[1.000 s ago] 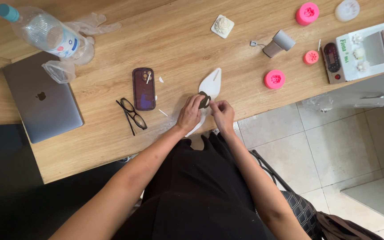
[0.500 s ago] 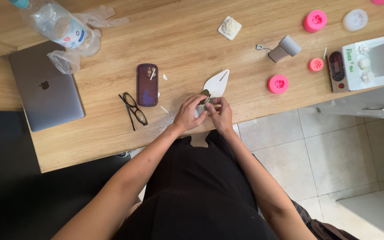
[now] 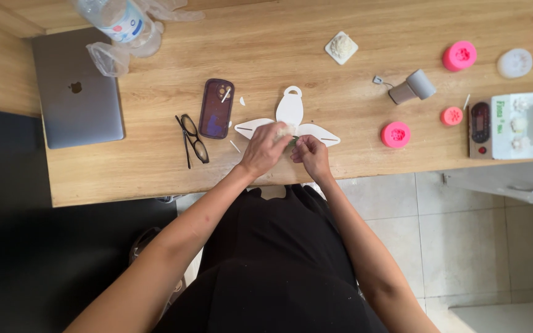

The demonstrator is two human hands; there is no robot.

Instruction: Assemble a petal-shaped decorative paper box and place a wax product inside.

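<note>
Left hand (image 3: 265, 148) & right hand (image 3: 308, 153) meet over white cutout (image 3: 290, 111) on bench (image 3: 340, 24), near its front edge, both pinching a small pale bit (image 3: 289, 131) btwn fingertips. Phone (image 3: 216, 108) & glasses (image 3: 191, 139) just left, pink mold (image 3: 395, 134) right

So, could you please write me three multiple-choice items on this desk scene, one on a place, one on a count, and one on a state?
1. Where do the eyeglasses lie?
A. On the laptop
B. Just left of the phone
C. By the scale

2. How many pink round moulds show on the table?
A. One
B. Two
C. Four

3. How is the laptop?
A. Closed
B. Open
C. Standing on edge

Answers:
1 B: they lie beside the phone.
2 C: four pink moulds sit on the right side.
3 A: its grey lid lies flat.
</note>
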